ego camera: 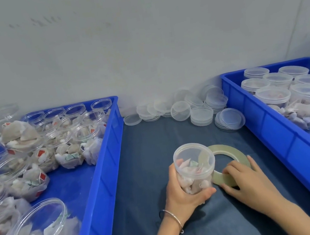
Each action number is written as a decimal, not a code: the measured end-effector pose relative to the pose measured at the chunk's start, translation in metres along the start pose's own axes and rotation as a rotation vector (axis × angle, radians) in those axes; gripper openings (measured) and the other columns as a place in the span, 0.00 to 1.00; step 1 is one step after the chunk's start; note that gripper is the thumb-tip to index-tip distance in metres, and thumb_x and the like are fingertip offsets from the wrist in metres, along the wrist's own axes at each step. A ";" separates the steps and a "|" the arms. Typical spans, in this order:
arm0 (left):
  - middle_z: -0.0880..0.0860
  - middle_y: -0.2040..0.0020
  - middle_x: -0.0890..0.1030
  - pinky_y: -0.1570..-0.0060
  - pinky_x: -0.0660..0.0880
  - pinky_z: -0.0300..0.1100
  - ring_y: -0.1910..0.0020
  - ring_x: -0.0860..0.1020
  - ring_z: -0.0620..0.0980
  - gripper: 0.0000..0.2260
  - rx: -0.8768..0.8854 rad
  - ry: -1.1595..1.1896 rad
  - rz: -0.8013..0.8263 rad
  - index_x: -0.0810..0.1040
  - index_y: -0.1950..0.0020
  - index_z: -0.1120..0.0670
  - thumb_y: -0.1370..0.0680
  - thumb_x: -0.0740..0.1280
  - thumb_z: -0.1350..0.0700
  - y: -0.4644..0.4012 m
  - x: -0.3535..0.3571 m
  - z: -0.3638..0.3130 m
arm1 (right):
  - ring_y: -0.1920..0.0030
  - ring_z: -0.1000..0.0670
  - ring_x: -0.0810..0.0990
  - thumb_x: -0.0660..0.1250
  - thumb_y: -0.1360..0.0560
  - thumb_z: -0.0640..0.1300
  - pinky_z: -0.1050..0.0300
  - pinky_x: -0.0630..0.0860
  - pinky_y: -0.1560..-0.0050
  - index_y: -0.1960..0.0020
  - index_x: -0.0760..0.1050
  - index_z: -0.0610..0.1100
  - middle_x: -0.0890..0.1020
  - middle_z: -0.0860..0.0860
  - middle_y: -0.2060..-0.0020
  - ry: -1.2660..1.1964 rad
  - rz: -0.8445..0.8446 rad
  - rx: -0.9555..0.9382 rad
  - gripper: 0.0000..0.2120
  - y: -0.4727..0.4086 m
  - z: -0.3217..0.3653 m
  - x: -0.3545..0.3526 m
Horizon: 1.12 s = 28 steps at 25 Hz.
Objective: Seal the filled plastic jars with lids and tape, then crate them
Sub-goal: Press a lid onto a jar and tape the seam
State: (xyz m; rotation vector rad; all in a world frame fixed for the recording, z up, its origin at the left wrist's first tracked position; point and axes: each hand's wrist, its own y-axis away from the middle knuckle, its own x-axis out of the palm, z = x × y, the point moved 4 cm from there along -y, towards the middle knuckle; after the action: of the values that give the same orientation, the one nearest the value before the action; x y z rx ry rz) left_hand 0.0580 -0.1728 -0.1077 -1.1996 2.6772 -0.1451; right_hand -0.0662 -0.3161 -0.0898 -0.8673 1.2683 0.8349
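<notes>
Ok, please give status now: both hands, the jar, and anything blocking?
Left hand grips lidded jar. Right hand, fingers on tape roll flat on cloth. Tape not yet on jar. Nothing in the way.

Jar [195, 167] clear glossy plastic; crates [105, 166] glossy blue plastic; table cover [155, 147] matt, probably cloth.

A lidded jar [195, 167] is gripped in the left hand [185, 196] over the dark cloth [139, 180]. The tape roll [227, 158], just beside it, is held by the right hand [245, 182]. Blue crates [105, 166] are set on both sides.
</notes>
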 end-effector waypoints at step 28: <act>0.40 0.29 0.64 0.33 0.60 0.27 0.31 0.61 0.30 0.27 0.470 -0.390 -0.039 0.61 0.27 0.49 0.22 0.47 0.36 0.042 0.010 -0.161 | 0.69 0.53 0.73 0.54 0.30 0.59 0.58 0.69 0.68 0.60 0.67 0.50 0.73 0.53 0.77 -0.624 -0.673 0.037 0.13 0.057 0.067 -0.118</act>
State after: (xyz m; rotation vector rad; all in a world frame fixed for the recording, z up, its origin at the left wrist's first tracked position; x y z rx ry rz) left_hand -0.0157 -0.1513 0.0403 -1.0048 2.1245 -0.4649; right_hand -0.1011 -0.2361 0.0290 -0.8368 0.3945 0.4700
